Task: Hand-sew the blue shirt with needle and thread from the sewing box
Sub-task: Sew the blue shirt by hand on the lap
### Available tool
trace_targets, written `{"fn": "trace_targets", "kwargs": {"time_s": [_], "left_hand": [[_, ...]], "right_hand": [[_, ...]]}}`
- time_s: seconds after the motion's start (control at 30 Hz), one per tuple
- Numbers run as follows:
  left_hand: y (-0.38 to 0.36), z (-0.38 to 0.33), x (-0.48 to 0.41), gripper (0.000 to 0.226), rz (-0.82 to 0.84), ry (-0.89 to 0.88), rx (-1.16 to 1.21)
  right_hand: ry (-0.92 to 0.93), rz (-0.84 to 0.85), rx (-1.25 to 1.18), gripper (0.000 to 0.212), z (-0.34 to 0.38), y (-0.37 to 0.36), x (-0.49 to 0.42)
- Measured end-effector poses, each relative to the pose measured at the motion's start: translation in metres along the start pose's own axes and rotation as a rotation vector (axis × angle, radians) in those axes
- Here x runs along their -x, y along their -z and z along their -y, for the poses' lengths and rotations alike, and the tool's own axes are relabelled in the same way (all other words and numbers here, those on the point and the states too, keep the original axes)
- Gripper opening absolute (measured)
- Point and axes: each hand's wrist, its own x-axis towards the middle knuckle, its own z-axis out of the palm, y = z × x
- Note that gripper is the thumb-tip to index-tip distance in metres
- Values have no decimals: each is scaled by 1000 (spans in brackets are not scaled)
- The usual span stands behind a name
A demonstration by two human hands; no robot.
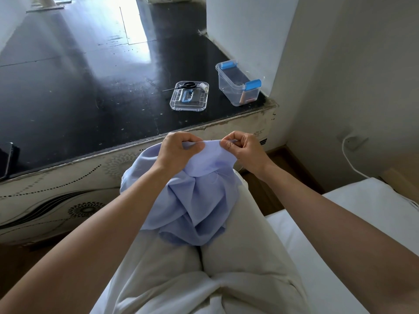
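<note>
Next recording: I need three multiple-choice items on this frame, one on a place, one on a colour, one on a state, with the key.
1. Where do the scissors lie?
A. On the bed
B. Across the clear lid on the table
C. On the floor

2. What colour are the clips on the clear box?
A. Red
B. Green
C. Blue

3. How is the shirt held?
A. The left hand and right hand pinch its upper edge
B. It lies flat on the table
C. It is folded in the box

Key: 1 B, the scissors rest on the lid beside the thread spool; 2 C, both end clips are blue; 3 A, the fingers of both hands curl round that edge.
</note>
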Motion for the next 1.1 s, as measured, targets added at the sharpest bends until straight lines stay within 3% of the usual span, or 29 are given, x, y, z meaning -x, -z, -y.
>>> {"fn": "trace_targets", "kwargs": {"time_s": [0.37, 0.77, 0.93, 1.1], "left_hand": [[-5, 1, 0, 9, -37, -161, -61], [-9, 4, 2, 14, -83, -219, -66], [-9, 2, 1, 12, -56, -215, -79], [-10, -7, -1, 12, 55, -145, 67]], "right_hand": [[29, -31, -16, 15, -2, 1, -2], [27, -37, -28, 15, -2, 2, 0], [34, -43, -24, 14, -2, 2, 0], [32, -24, -36, 12, -2, 3, 0]]}}
